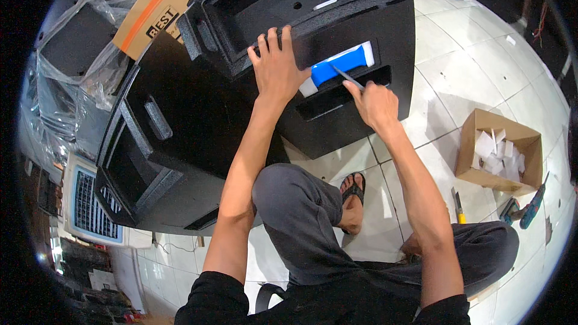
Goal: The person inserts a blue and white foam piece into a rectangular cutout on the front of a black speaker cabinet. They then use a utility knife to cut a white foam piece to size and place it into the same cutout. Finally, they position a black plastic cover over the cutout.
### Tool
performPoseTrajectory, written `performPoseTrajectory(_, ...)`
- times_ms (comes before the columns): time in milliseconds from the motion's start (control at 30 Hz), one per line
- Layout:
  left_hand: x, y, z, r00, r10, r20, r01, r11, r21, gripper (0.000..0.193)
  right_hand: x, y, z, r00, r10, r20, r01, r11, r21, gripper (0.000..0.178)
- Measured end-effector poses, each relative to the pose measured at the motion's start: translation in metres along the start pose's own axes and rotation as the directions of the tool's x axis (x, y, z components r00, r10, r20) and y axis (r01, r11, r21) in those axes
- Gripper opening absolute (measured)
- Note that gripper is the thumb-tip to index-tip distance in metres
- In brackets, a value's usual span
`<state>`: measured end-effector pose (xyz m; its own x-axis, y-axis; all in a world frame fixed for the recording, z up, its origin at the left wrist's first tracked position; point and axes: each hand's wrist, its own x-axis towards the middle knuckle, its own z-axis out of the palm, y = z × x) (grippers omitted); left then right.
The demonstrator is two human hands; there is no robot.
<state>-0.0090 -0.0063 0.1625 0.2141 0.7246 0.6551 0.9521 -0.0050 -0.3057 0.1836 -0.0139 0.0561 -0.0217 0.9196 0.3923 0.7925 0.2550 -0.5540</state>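
Observation:
A black textured speaker cabinet (pixel 352 123) stands before me, with a deep recess at its top and a slot lower down. On its face, just above the slot, lies a bright blue strip (pixel 341 66) with white ends. My left hand (pixel 276 71) rests on the cabinet with its fingers spread and flat, the thumb beside the strip's left end. My right hand (pixel 378 105) is closed round a slim grey pointed tool (pixel 349 77), whose tip meets the blue strip. Whether it is a blade or a scriber, I cannot tell.
A second black cabinet (pixel 180 168) stands to the left. On the tiled floor at right are an open cardboard box (pixel 469 162) of white pieces, a yellow-handled cutter (pixel 460 210) and a power drill (pixel 533 207). A large carton (pixel 159 9) and plastic-wrapped goods (pixel 78 54) sit far left.

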Motion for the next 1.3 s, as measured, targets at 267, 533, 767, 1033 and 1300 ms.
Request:
performPoseTrajectory(267, 0.001, 0.005, -0.001, 1.0, 0.011, -0.015, -0.011, 1.0, 0.022, 0.102, -0.01, 0.004, 0.029, 0.941, 0.212, 0.263, -0.325, 0.357, 0.876, 0.054)
performPoseTrajectory(533, 0.001, 0.009, 0.003, 0.993, 0.051, -0.103, -0.053, 0.998, -0.017, 0.094, 0.007, -0.035, 0.028, 0.923, 0.196, 0.331, -0.332, -0.028, 0.943, 0.049)
performPoseTrajectory(767, 0.002, 0.003, -0.005, 0.998, 0.028, -0.053, -0.026, 0.999, 0.033, 0.099, 0.027, -0.072, 0.035, 0.876, 0.332, 0.351, -0.343, -0.084, 0.935, 0.051)
performPoseTrajectory(1033, -0.003, -0.005, -0.01, 0.999, -0.032, -0.013, 0.033, 0.998, 0.052, 0.101, 0.05, -0.102, 0.043, 0.845, 0.424, 0.328, -0.368, 0.014, 0.93, 0.054)
performPoseTrajectory(1300, 0.007, 0.002, -0.008, 1.0, -0.023, 0.02, 0.023, 1.0, -0.014, 0.103, 0.053, -0.088, 0.027, 0.862, 0.34, 0.376, -0.411, 0.032, 0.911, 0.054)
